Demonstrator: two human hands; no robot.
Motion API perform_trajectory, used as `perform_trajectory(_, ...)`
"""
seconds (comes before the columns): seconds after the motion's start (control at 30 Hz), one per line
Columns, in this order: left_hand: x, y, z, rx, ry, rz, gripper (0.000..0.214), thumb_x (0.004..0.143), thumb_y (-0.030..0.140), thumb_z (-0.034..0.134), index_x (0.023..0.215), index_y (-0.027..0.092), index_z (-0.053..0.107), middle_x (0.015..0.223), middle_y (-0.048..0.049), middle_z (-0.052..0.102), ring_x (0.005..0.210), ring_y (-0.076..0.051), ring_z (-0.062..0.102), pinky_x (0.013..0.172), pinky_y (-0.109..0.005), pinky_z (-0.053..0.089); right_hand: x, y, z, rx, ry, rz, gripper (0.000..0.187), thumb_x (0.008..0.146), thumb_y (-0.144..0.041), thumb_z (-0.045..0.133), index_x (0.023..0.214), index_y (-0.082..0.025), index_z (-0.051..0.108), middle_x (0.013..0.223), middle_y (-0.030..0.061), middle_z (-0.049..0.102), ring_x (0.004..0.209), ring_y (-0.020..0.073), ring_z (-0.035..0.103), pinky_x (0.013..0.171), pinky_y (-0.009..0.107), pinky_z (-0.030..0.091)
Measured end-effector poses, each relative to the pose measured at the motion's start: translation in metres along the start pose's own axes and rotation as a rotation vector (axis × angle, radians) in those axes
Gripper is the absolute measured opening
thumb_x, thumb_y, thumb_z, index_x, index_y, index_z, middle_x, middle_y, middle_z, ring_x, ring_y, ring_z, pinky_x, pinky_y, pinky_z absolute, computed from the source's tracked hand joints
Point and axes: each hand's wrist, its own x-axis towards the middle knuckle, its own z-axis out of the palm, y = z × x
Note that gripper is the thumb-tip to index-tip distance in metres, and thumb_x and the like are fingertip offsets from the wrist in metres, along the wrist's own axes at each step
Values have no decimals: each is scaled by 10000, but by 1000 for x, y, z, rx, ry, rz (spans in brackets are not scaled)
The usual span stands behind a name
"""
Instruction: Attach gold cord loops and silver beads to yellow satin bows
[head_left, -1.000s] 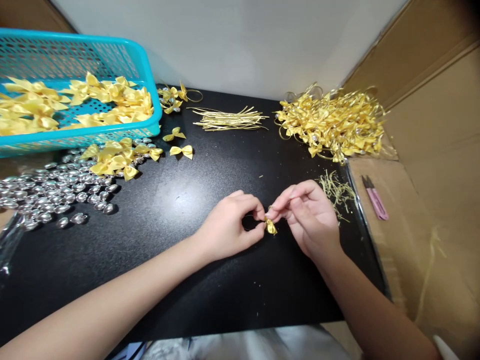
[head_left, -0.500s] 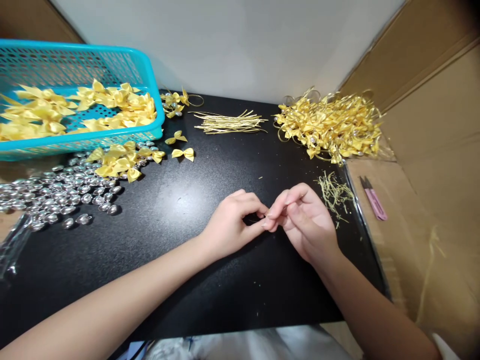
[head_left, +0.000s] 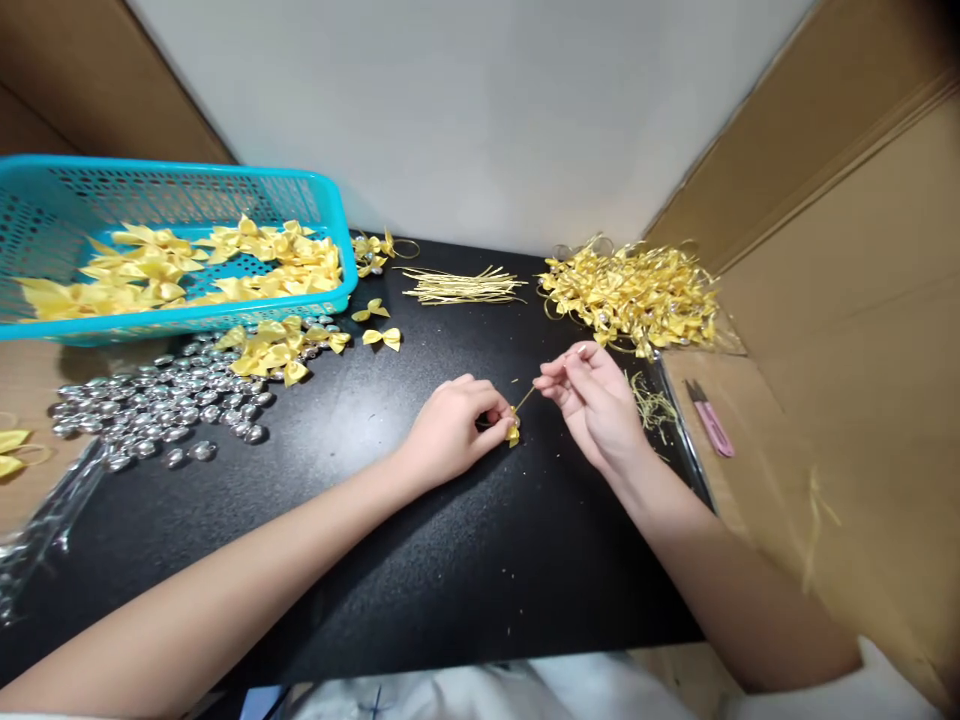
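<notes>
My left hand pinches a small yellow ribbon bow just above the black tabletop. The bow is partly hidden by my fingertips. From it a short gold cord slants up to my right hand, whose thumb and fingers are closed on its far end. Behind my hands lies a bundle of cut gold cords. Two loose yellow bows rest to the left of that bundle.
A turquoise basket of yellow bows stands back left, with silver beads in front. Finished bow loops are heaped back right. Cord scraps and pink thread snips lie at the right. A grey wall rises behind.
My hands were together and have moved apart. The bow and the stretched cord between them now show. The camera view has tilted up and shifted a little.
</notes>
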Motion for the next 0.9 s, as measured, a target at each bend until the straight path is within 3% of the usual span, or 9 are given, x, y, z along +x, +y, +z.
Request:
perform_trajectory(0.13,8,-6,0,-6,23,-16,140,854,226,599,750,172,676,719,-22,667,722,-171,543,709,-300,406,27,9,0,-72,-23,-28,355,749,-451,762,816,-221,499,721,-54,719,651,89,711,601,171,562)
perform_trajectory(0.3,9,-12,2,-32,36,-12,183,856,279,590,728,183,678,700,-15,672,716,-171,556,710,-307,415,39,-1,-17,-800,47,-126,207,838,-386,643,968,-229,607,1037,43,731,692,134,704,555,248,558)
perform_trajectory(0.37,8,-13,2,-48,41,-7,199,858,300,587,724,183,675,697,-14,676,709,-168,563,712,-311,422,25,-18,-39,-929,155,-181,279,790,-335,692,1041,-230,628,1161,81,686,740,161,682,661,317,566)
perform_trajectory(0.43,8,-14,2,-63,41,0,203,857,309,588,721,185,673,693,-11,678,705,-166,571,712,-313,425,2,-40,-67,-1086,305,-243,274,786,-346,693,1009,-191,653,1056,119,695,831,229,651,805,419,534)
perform_trajectory(0.47,8,-14,2,-69,41,1,198,856,308,588,723,187,672,696,-10,681,707,-165,576,713,-314,427,-11,-50,-82,-1361,391,-257,273,795,-381,674,971,-172,667,975,127,704,880,268,640,836,454,515)
perform_trajectory(0.53,8,-13,2,-90,52,4,179,847,297,596,720,192,666,703,-5,683,710,-163,585,718,-314,431,-33,-66,-110,-1828,517,-111,371,808,-467,633,955,-131,687,966,181,701,956,359,613,829,517,488)
perform_trajectory(0.6,9,-13,3,-121,76,8,148,835,271,609,718,193,654,717,-2,685,720,-159,597,730,-312,439,-48,-72,-134,-2042,537,69,475,839,-535,555,965,-100,699,999,218,691,956,395,604,770,503,491)
perform_trajectory(0.77,7,-13,2,-214,134,-9,71,803,190,638,733,184,647,777,-2,712,750,-147,620,730,-293,454,-55,-61,-165,-2033,474,67,417,875,-477,439,842,-144,688,880,185,680,831,334,624,731,455,494)
perform_trajectory(0.9,6,-12,1,-272,114,-70,52,799,188,652,750,182,669,783,-1,725,679,-123,594,649,-259,434,-49,-60,-173,-1929,474,92,354,846,-411,425,833,-137,649,872,240,674,867,382,630,825,520,478)
